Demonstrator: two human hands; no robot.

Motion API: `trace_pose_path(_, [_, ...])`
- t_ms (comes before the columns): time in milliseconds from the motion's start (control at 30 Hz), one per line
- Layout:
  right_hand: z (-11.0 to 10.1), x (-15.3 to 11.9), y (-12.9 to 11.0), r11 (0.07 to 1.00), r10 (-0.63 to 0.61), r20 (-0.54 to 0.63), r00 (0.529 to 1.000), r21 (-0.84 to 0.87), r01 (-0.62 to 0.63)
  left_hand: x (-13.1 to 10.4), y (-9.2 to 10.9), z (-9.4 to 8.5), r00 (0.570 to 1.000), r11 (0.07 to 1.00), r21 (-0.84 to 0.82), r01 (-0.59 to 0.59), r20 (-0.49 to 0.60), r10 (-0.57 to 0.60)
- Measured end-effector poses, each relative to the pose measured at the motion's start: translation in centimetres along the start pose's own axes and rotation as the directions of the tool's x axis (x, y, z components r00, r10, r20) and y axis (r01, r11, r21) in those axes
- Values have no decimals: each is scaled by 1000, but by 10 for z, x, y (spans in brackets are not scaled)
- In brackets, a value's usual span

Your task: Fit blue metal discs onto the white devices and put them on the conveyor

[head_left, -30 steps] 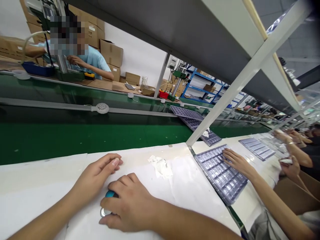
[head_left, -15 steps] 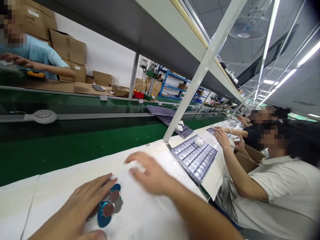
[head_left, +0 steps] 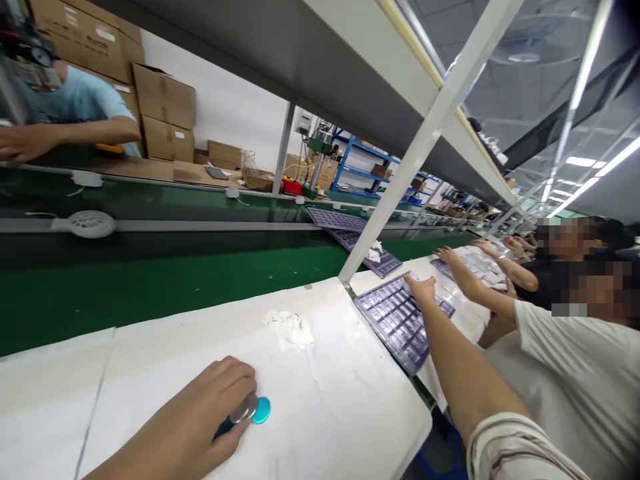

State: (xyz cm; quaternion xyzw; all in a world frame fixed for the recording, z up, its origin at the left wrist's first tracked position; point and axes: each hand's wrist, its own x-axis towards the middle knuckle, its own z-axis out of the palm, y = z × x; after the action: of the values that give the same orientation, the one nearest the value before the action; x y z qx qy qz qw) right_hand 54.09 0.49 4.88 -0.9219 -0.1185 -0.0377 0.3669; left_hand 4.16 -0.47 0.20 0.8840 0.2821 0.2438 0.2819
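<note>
My left hand (head_left: 213, 403) rests at the lower middle of the white table cover (head_left: 320, 427), fingers curled round a small bunch of round discs. A silver disc (head_left: 244, 409) and a bright blue disc (head_left: 261, 410) show between thumb and fingers; the others are mostly hidden. Far to the right, my right hand (head_left: 423, 292) reaches over the dark compartment tray (head_left: 395, 320), its thumb and fingers bent at the tray's upper part. A pale item is partly visible under its fingertips. A crumpled white tissue (head_left: 293, 328) lies beyond my left hand.
A white slanted post (head_left: 395, 180) stands between table and shelf. Behind the table runs a green belt (head_left: 175, 293). Two more trays (head_left: 370, 250) overlap past the post. A person in a pale shirt (head_left: 565, 360) sits at the right; another works across the belt.
My right hand has moved from beside my left hand to the tray at the right, uncovering the tissue. My left hand has closed round the discs. The view has shifted slightly left.
</note>
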Motion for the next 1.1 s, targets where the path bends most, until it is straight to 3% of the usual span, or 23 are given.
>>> trace_pose_path(167, [-4, -11, -5, 999, -49, 14, 999, 16, 49, 5, 12, -17, 971, 999, 11, 32, 235, -33])
trace_pose_path(233, [-12, -30, -8, 992, -117, 30, 993, 58, 115, 5, 10, -21, 980, 999, -19, 29, 197, -24])
trace_pose_path(333, [-25, -89, -11, 947, -286, 109, 952, 183, 264, 3, 5, -25, 1000, 996, -94, 11, -21, -13])
trace_pose_path(367, [-29, -118, -13, 911, -368, 164, 915, 260, 320, 2, 4, -26, 994, 988, -152, 32, -94, -47])
trace_pose_path(400, [-33, -150, -17, 834, -486, 231, 843, 411, 369, 1, 5, -27, 984, 967, -242, 81, -134, -116])
trace_pose_path(467, [-38, -218, -28, 652, -698, 368, 614, 681, 333, -1, 10, -29, 943, 830, -504, 240, -83, -323])
trace_pose_path(500, [-38, -251, -35, 592, -757, 397, 519, 752, 288, -1, 14, -30, 918, 696, -650, 304, 6, -396])
trace_pose_path(567, [-36, -307, -48, 542, -818, 460, 345, 818, 193, -1, 26, -31, 889, 364, -868, 338, 168, -425])
trace_pose_path(633, [-30, -340, -57, 554, -828, 513, 228, 811, 187, 0, 36, -31, 880, 89, -958, 274, 213, -424])
trace_pose_path(700, [-27, -351, -59, 554, -833, 526, 173, 797, 243, 1, 41, -31, 849, -59, -976, 212, 213, -484])
trace_pose_path(800, [-30, -342, -49, 535, -842, 504, 190, 742, 404, 2, 34, -31, 794, -125, -971, 204, 239, -559])
trace_pose_path(833, [-33, -337, -44, 531, -833, 532, 153, 691, 490, 2, 30, -31, 785, -124, -968, 218, 250, -566])
trace_pose_path(933, [-39, -329, -30, 431, -708, 701, -79, 518, 739, 2, 17, -31, 778, -108, -957, 268, 281, -562])
trace_pose_path(967, [-40, -329, -27, 386, -665, 735, -133, 490, 782, 2, 14, -31, 779, -105, -956, 275, 286, -559])
trace_pose_path(1033, [-38, -331, -21, 338, -641, 748, -172, 476, 812, 2, 11, -31, 785, -100, -958, 270, 279, -553])
trace_pose_path(1100, [-35, -333, -19, 334, -645, 745, -174, 479, 812, 1, 10, -30, 793, -89, -964, 250, 256, -553])
